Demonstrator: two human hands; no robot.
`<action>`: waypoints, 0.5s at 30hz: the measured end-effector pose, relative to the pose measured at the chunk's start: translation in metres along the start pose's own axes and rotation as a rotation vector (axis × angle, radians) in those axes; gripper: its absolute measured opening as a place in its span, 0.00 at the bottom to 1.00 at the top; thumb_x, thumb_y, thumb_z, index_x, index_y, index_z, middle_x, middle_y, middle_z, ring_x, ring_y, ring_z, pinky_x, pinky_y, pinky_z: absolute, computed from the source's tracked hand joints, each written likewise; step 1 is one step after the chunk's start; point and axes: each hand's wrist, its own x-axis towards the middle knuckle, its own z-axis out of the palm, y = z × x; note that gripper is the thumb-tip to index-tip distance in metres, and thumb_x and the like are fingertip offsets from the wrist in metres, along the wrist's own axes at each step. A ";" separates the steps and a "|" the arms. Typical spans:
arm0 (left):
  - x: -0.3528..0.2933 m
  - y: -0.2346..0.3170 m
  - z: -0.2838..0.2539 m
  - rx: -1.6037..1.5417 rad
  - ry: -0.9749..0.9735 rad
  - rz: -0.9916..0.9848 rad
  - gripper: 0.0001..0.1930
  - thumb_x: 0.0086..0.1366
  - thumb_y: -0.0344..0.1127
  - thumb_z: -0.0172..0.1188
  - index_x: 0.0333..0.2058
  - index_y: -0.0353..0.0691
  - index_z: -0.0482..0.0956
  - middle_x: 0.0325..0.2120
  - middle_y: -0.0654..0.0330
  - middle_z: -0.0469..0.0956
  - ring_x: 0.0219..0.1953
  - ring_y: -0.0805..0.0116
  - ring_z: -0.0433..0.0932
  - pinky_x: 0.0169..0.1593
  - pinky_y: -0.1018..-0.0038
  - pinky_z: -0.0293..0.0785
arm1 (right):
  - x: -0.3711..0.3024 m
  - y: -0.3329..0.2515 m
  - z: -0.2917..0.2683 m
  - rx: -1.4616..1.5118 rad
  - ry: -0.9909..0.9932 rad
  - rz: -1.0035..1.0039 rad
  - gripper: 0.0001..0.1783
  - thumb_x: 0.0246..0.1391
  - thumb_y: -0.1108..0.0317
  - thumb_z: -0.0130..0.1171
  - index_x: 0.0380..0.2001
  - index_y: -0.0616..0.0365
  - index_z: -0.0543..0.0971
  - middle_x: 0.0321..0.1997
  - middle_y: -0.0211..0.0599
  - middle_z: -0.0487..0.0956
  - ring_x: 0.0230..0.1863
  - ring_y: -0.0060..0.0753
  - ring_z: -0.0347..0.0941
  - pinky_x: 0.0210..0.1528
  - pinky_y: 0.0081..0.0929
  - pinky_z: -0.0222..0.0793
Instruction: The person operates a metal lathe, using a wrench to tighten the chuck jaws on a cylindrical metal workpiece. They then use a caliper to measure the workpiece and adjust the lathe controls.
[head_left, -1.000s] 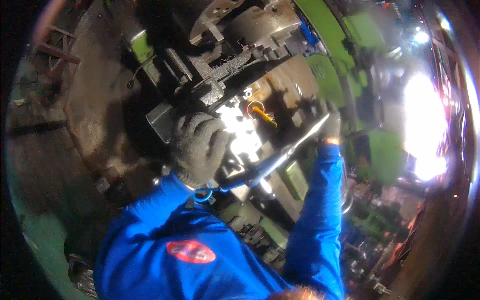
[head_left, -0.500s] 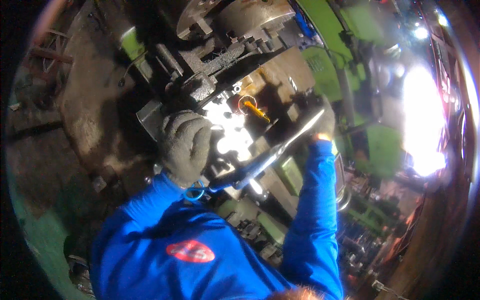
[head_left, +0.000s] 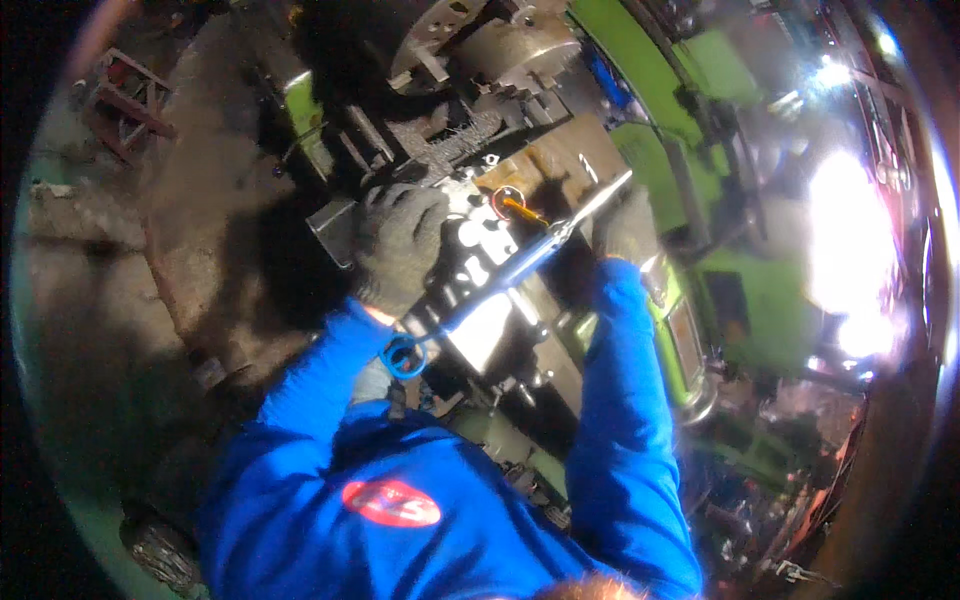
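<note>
My left hand point(head_left: 402, 238), in a grey glove, is at the left side of the brightly lit metal tool carriage point(head_left: 478, 235). Its fingers curl over, and whatever is inside them is hidden. Farther right, my gloved right hand point(head_left: 627, 228) is beside a brownish metal block point(head_left: 575, 152), its fingers mostly out of sight. A long blue tool point(head_left: 500, 282) slants between the hands, with a pale pointed tip near the right hand and blue loops near the left wrist. Which hand bears it, if either, I cannot tell. A yellow-orange piece with a ring point(head_left: 520, 208) lies between them.
Beyond the hands stands a large round lathe chuck point(head_left: 520, 48). Metal shavings point(head_left: 455, 145) lie near it. Green machine panels point(head_left: 740, 285) rise on the right, before a glaring light. A reddish metal frame point(head_left: 130, 105) stands on the brown floor at the far left.
The whole view has shifted. My left hand sits farther up and right in the picture, closer to the carriage. The blue tool's tip has moved up beside my right hand.
</note>
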 end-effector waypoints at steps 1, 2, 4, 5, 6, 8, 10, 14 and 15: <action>-0.002 -0.003 0.000 -0.002 -0.014 -0.008 0.04 0.63 0.32 0.66 0.36 0.40 0.84 0.35 0.54 0.83 0.40 0.50 0.80 0.46 0.61 0.76 | 0.000 0.012 0.006 -0.030 0.022 0.007 0.25 0.53 0.55 0.71 0.50 0.53 0.77 0.50 0.55 0.84 0.54 0.60 0.80 0.54 0.51 0.75; -0.003 0.001 0.000 -0.006 -0.030 -0.022 0.04 0.64 0.32 0.65 0.36 0.40 0.84 0.35 0.54 0.83 0.41 0.50 0.80 0.47 0.61 0.75 | -0.004 0.015 0.006 -0.066 0.041 0.014 0.25 0.52 0.55 0.71 0.49 0.54 0.77 0.50 0.54 0.84 0.54 0.60 0.80 0.54 0.51 0.75; -0.008 -0.007 0.007 -0.039 0.030 -0.026 0.04 0.64 0.32 0.65 0.37 0.40 0.84 0.35 0.54 0.83 0.41 0.50 0.80 0.48 0.60 0.75 | -0.005 0.016 0.001 -0.106 -0.017 0.005 0.20 0.55 0.57 0.68 0.46 0.56 0.77 0.48 0.56 0.84 0.53 0.60 0.80 0.53 0.52 0.75; -0.009 -0.011 0.010 -0.060 0.056 -0.026 0.04 0.65 0.32 0.64 0.37 0.40 0.84 0.35 0.54 0.83 0.42 0.51 0.80 0.48 0.60 0.75 | -0.005 0.016 -0.002 -0.109 -0.038 -0.010 0.19 0.57 0.58 0.67 0.46 0.56 0.78 0.47 0.56 0.84 0.52 0.61 0.80 0.53 0.52 0.75; -0.010 -0.013 0.011 -0.068 0.065 -0.016 0.04 0.65 0.32 0.64 0.37 0.40 0.84 0.35 0.54 0.83 0.42 0.51 0.80 0.49 0.60 0.75 | -0.004 0.016 -0.005 -0.112 -0.058 -0.024 0.17 0.58 0.59 0.66 0.45 0.57 0.78 0.46 0.57 0.84 0.52 0.61 0.81 0.52 0.53 0.75; -0.012 -0.017 0.012 -0.083 0.076 0.005 0.04 0.66 0.32 0.64 0.37 0.40 0.84 0.36 0.54 0.83 0.42 0.51 0.80 0.49 0.60 0.74 | -0.006 0.014 -0.008 -0.114 -0.107 0.008 0.25 0.58 0.51 0.66 0.51 0.55 0.77 0.50 0.59 0.83 0.54 0.63 0.79 0.55 0.54 0.74; -0.013 -0.018 0.013 -0.042 0.059 0.004 0.05 0.66 0.33 0.63 0.37 0.40 0.84 0.37 0.53 0.83 0.42 0.50 0.80 0.50 0.60 0.75 | -0.007 0.019 -0.007 -0.091 -0.101 -0.010 0.27 0.58 0.48 0.66 0.53 0.55 0.77 0.51 0.60 0.82 0.54 0.65 0.78 0.56 0.54 0.73; -0.016 -0.020 0.011 -0.082 0.061 0.010 0.06 0.67 0.34 0.62 0.37 0.41 0.84 0.38 0.53 0.84 0.43 0.48 0.80 0.50 0.56 0.74 | -0.008 0.030 0.001 -0.066 -0.014 -0.114 0.21 0.60 0.54 0.62 0.50 0.56 0.77 0.48 0.60 0.83 0.51 0.65 0.79 0.53 0.55 0.74; -0.016 -0.021 0.010 -0.110 0.068 0.017 0.06 0.67 0.34 0.62 0.37 0.41 0.84 0.39 0.53 0.84 0.43 0.48 0.80 0.50 0.56 0.74 | -0.008 0.030 0.002 -0.081 -0.001 -0.134 0.19 0.61 0.56 0.62 0.49 0.56 0.77 0.47 0.60 0.83 0.51 0.65 0.80 0.53 0.55 0.74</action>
